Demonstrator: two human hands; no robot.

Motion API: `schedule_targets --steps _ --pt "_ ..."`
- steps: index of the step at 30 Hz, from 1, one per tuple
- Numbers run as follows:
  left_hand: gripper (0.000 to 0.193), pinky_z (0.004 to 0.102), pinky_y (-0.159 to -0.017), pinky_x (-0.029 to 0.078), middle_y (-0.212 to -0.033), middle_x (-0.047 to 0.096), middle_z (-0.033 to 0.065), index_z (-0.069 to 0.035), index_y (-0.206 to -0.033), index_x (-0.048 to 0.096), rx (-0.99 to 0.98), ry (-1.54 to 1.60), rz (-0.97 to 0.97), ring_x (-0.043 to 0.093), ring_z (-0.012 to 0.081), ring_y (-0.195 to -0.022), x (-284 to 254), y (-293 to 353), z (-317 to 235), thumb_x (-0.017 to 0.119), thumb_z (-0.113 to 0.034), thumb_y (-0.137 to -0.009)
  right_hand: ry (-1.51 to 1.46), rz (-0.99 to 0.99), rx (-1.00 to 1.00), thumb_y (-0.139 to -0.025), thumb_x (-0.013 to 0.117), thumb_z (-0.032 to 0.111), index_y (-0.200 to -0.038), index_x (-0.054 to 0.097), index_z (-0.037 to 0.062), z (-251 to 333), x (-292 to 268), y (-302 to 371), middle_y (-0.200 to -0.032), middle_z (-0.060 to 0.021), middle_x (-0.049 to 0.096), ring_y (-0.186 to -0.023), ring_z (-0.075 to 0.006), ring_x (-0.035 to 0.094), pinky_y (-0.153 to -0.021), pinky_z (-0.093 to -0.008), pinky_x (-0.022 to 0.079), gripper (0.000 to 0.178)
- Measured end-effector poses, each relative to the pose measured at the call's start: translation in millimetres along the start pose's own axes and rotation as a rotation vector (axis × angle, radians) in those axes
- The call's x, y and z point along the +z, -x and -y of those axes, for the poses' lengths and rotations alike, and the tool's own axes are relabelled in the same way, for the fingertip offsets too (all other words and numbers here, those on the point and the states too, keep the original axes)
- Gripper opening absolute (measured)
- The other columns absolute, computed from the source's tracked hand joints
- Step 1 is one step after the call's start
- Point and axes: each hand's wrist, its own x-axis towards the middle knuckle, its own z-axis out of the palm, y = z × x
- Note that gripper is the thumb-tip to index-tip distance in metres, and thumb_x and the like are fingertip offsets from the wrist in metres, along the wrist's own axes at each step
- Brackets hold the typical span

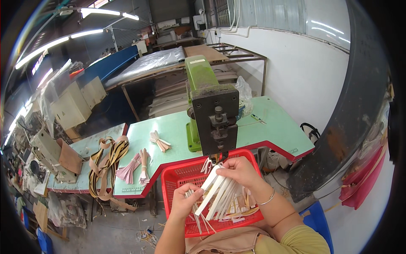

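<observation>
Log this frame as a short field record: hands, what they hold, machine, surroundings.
left hand: closed around a fan of pale strips, low end
right hand: pinches the top of one strip just under the machine head
machine: green press with dark head, on a mint-green table
below hands: red basket, more strips inside
on table, left: small bundles of strips; tan and black straps

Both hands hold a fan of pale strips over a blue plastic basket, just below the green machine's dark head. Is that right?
Not quite: the basket is red, not blue, as the head view shows. The rest holds: the left hand and right hand hold the fan of pale strips over it, just below the green machine's dark head.
</observation>
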Motion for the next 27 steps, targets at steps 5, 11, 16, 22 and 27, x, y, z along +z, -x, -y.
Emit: schedule_targets --steps 5,11,16,22,27 --pt "0.006 0.0184 -0.053 0.039 -0.065 0.057 0.0006 -0.002 -0.074 0.058 -0.038 -0.037 0.012 0.05 0.0049 -0.058 8 3 5 0.061 -0.006 -0.076 0.157 0.068 0.008 -0.072 0.067 0.015 -0.076 0.063 -0.0013 1 -12 -9 -0.067 -0.0043 0.061 -0.058 -0.0063 0.055 -0.052 -0.0196 0.043 0.017" --pt "0.008 0.0184 -0.054 0.04 -0.067 0.058 0.0005 -0.002 -0.074 0.058 -0.074 -0.032 0.039 0.051 0.0051 -0.058 17 6 7 0.062 -0.009 -0.077 0.335 0.091 -0.038 -0.067 0.071 0.019 -0.071 0.063 -0.0029 13 -17 -12 -0.062 -0.0045 0.06 -0.055 -0.0068 0.053 -0.051 -0.0205 0.041 0.023" --pt "0.008 0.0197 -0.058 0.042 -0.075 0.059 0.0021 -0.002 -0.072 0.057 -0.04 -0.098 0.078 0.052 0.0065 -0.066 21 4 14 0.063 -0.007 -0.075 0.461 0.098 -0.022 -0.062 0.074 0.023 -0.07 0.063 -0.003 21 -22 -17 -0.062 -0.0058 0.059 -0.056 -0.0084 0.053 -0.051 -0.0217 0.041 0.029" --pt "0.01 0.0195 -0.059 0.041 -0.072 0.058 0.0015 -0.001 -0.073 0.057 -0.094 -0.058 0.109 0.051 0.0065 -0.064 24 4 20 0.063 -0.008 -0.075 0.515 0.14 -0.03 -0.059 0.072 0.031 -0.068 0.062 -0.0047 21 -27 -29 -0.061 -0.0077 0.058 -0.057 -0.0124 0.053 -0.055 -0.0246 0.042 0.039" --pt "0.015 0.0204 -0.056 0.041 -0.067 0.055 0.0 -0.001 -0.08 0.059 -0.028 -0.096 0.086 0.05 0.0062 -0.06 36 -16 6 0.062 -0.016 -0.078 0.506 0.298 0.01 -0.06 0.074 0.01 -0.096 0.056 -0.0015 10 -44 -53 -0.087 -0.0062 0.06 -0.074 -0.01 0.055 -0.064 -0.0237 0.046 0.041"
